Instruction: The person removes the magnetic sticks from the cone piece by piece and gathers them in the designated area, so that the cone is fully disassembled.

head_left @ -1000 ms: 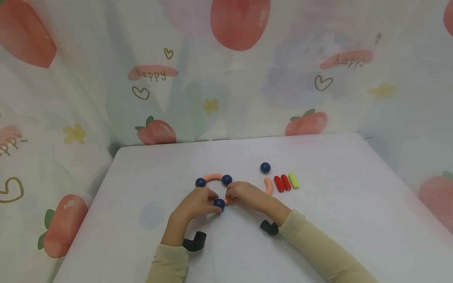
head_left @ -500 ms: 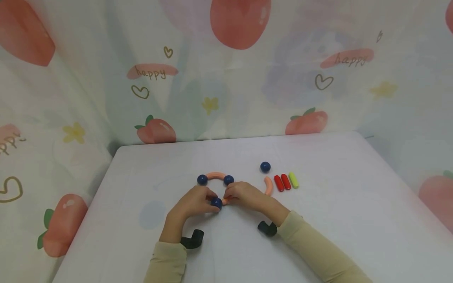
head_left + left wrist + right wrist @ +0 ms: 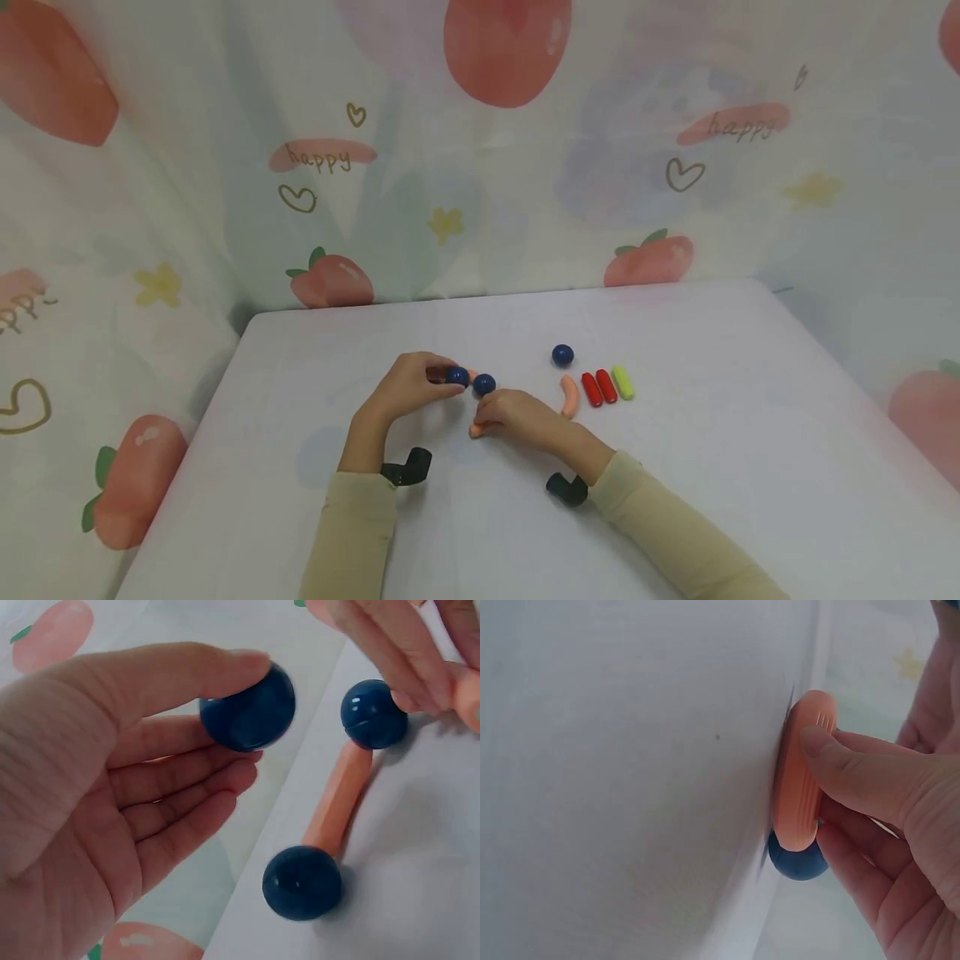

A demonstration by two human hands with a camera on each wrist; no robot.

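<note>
Blue ball [image 3: 251, 716] in grip of left hand [image 3: 407, 387]

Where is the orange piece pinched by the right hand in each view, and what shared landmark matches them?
Head: orange piece, below picture centre, partly hidden.
Left wrist: orange piece, cut off at the upper right edge.
Right wrist: orange piece, right of centre.
Shared landmark: the right hand holding it.
</note>
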